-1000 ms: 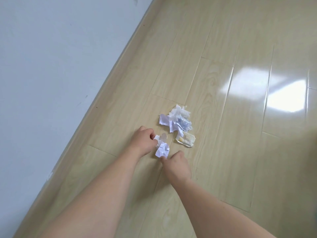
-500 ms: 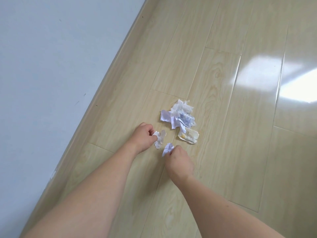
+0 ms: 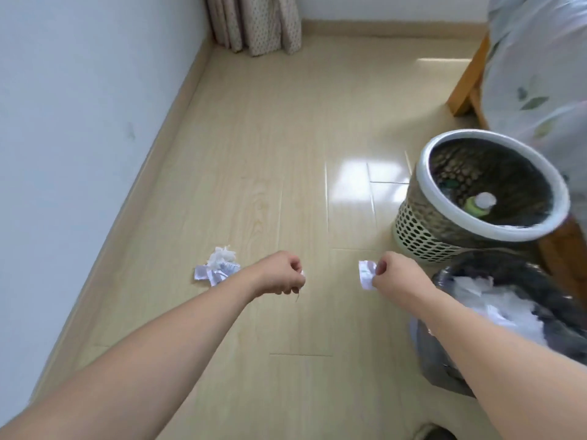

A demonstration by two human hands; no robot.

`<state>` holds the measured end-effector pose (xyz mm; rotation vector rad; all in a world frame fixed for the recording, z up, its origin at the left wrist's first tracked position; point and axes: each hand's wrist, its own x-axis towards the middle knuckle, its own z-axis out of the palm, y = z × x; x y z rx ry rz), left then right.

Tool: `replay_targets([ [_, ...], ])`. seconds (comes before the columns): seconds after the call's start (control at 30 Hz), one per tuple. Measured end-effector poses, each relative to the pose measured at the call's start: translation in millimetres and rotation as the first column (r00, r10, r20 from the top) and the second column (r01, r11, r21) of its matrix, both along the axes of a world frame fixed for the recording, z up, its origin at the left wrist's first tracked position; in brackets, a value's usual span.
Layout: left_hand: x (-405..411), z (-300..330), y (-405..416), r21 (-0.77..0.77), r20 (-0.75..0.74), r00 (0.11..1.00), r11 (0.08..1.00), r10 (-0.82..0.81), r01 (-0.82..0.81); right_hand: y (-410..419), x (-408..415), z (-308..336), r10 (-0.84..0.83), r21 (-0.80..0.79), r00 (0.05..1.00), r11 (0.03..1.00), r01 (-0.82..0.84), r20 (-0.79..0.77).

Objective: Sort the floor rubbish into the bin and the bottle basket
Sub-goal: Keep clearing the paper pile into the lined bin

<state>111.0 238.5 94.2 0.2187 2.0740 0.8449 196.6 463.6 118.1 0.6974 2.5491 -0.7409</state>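
Pinching a crumpled white paper scrap (image 3: 366, 274) between thumb and curled fingers, the right hand (image 3: 397, 274) hangs above the pale wood-grain floor (image 3: 286, 154), just left of the bin (image 3: 444, 373). The left hand (image 3: 279, 273) is curled into a loose fist, with only a thin white edge of a small scrap (image 3: 302, 273) showing at its fingertips; what that bit is made of cannot be told.

The bin at lower right is lined with a dark, glossy plastic bag and holds rumpled white paper and tissue. Just behind it stands the bottle basket (image 3: 422, 230), round, with a smooth pale rim and a wall pierced by rows of small oval holes; a bottle (image 3: 481, 203) with a white cap and green body lies inside.

More rubbish stays on the floor to the left of the left forearm: a small pile (image 3: 217, 265) of fluffy shredded tissue and creased, printed paper, near the beige skirting board (image 3: 152, 173) under the smooth bluish-white wall (image 3: 79, 106).

Patterned curtain folds (image 3: 254, 23) hang in the far corner, and a wooden furniture leg (image 3: 467, 81) shows beside pale leaf-printed fabric (image 3: 533, 74).
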Motion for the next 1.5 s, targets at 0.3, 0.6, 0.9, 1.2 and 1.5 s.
replay_targets([
  [0.3, 81.9, 66.4, 228.6, 0.134, -0.028, 0.994, 0.985, -0.102, 0.105, 158.8, 129.7, 21.5, -0.319, 0.101, 0.940, 0.938, 0.331, -0.118],
  [0.6, 98.2, 47.6, 244.0, -0.017, -0.032, 0.993, 0.994, -0.110, 0.109, 173.8, 152.3, 22.0, -0.238, 0.310, 0.969, 0.918, 0.248, -0.071],
  [0.9, 2.8, 52.4, 45.0, -0.230, -0.197, 0.980, 0.972, -0.003, -0.044, 33.0, 43.8, 36.5, 0.090, 0.239, 0.980, 0.970, -0.046, -0.178],
  [1.2, -17.9, -106.2, -195.8, -0.362, -0.177, 0.919, 0.845, 0.351, -0.393, -165.2, -36.7, -81.2, 0.273, -0.057, 0.957, 0.962, -0.269, 0.094],
  [1.5, -38.7, -214.6, -217.9, -0.251, -0.412, 0.810, 0.802, 0.418, -0.542, -238.3, -84.3, -177.7, 0.346, -0.101, 0.924, 0.937, -0.333, 0.163],
])
